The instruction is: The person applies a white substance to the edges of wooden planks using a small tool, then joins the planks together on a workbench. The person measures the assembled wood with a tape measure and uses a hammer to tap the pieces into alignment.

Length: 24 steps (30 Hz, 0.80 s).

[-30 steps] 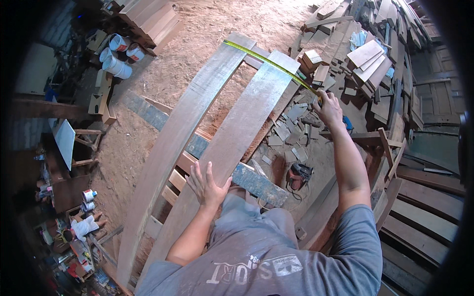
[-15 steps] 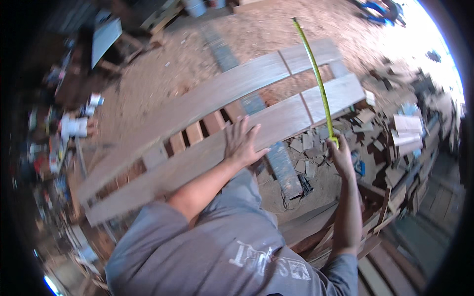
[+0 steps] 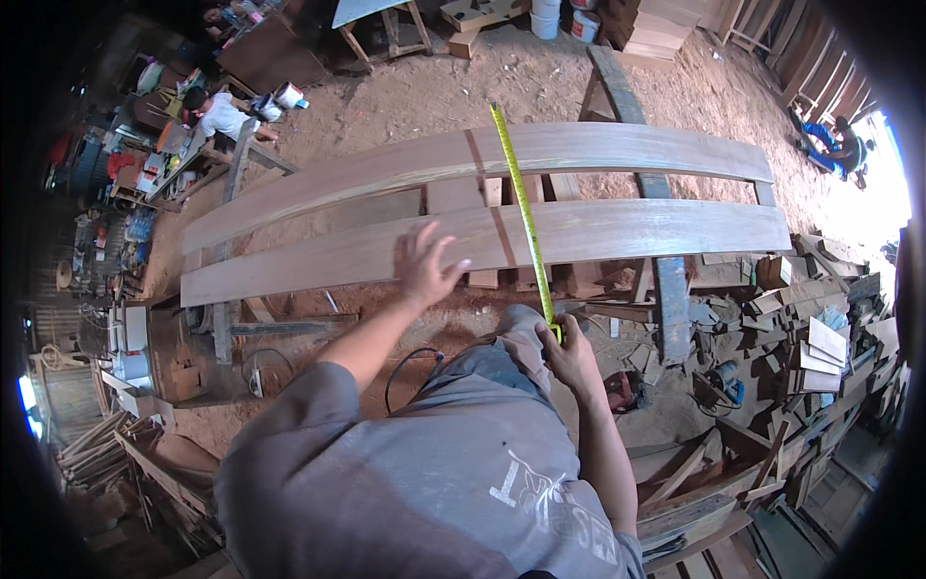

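Note:
My right hand (image 3: 569,349) is closed around a tape measure (image 3: 555,335). Its yellow blade (image 3: 522,198) runs out away from me, passing over both long boards of a wooden frame and ending past the far one. My left hand (image 3: 424,267) has its fingers spread and holds nothing. It is at the near board (image 3: 347,259), with a shadow beside it; whether it touches the wood I cannot tell. The far board (image 3: 386,174) curves gently. A dark stripe (image 3: 502,234) crosses each board just left of the blade, and short pieces of wood join or lie between the boards.
Dark trestle beams (image 3: 672,299) support the frame. Wood offcuts (image 3: 823,355) are heaped at the right, near a blue power tool (image 3: 725,384). One person (image 3: 227,116) sits at the far left, another (image 3: 837,152) at the far right. Buckets (image 3: 545,19) stand at the back.
My view has swung, so the frame now appears more level. The tape blade has shifted leftward along the boards, close to the dark stripes. My left hand appears raised off the near board.

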Motion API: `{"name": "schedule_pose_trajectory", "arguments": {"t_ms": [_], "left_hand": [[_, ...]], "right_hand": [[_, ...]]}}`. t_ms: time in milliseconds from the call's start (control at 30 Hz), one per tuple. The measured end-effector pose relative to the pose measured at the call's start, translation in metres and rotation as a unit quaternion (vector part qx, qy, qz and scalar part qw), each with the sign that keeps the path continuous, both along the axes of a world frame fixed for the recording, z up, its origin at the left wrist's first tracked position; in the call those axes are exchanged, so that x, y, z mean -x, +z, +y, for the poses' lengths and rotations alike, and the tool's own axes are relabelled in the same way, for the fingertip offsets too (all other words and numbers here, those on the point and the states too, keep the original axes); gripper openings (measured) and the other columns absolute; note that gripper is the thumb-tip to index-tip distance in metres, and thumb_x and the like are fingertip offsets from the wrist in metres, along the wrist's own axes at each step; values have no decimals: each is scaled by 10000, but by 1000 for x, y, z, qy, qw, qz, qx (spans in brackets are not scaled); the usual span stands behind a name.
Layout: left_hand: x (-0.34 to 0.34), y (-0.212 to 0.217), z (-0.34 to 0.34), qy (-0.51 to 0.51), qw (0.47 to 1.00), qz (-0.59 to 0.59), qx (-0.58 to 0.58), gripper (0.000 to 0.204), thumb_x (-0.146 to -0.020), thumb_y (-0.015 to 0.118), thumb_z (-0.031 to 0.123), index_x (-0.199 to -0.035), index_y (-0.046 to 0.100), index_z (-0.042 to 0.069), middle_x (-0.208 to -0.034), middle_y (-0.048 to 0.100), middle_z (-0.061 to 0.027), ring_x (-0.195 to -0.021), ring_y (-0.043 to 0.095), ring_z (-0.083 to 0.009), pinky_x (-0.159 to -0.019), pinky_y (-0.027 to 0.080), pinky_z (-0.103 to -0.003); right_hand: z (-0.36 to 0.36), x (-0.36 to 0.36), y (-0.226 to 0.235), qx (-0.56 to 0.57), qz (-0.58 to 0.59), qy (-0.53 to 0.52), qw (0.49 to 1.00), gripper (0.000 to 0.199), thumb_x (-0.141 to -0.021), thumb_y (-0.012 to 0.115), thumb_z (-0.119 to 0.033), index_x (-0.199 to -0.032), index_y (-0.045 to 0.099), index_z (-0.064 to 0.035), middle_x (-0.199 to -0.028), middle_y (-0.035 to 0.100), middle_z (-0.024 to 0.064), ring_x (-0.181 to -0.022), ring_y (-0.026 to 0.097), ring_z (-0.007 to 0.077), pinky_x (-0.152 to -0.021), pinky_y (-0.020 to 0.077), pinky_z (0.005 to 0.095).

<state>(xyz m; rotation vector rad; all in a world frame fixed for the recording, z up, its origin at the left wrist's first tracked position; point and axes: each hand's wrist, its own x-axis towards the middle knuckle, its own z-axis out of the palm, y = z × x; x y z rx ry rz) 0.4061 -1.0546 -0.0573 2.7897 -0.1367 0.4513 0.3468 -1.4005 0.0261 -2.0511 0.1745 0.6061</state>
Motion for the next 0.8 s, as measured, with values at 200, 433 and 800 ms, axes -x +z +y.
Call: {"name": "schedule_pose_trajectory", "arguments": {"t_ms": [200,433,800], "left_hand": [[69,8,153,156,964,194,-89,926,-963,661,756,-1704,376,279,-1802,152,-218,-1664,67,-488,-1300,51,-716],[73,3,176,145,944,292,-52,1013,-968,523,861,-1773,165,361,-1844,4,-234,-1675,-43,-531,-1290,-49,-744],[75,14,190,106,928,355,-50,1095,-939,563,875,-1780,58,388,-1850,-84,-204,-1669,-147,-517,-1286,-70,-749]], "right_hand": [[110,18,14,20,23,-2,1000,690,-1035,683,-599,-1311,631,32,-1034,771,287,-966,791,383,-851,605,468],[155,73,-33,103,3,-14,995,690,-1042,648,-576,-1330,642,51,-1291,710,351,-1243,683,496,-1068,534,542],[179,141,-37,217,-39,-38,975,647,-1029,679,-560,-1377,589,-21,-1256,693,333,-1204,682,512,-1029,538,566]]}}
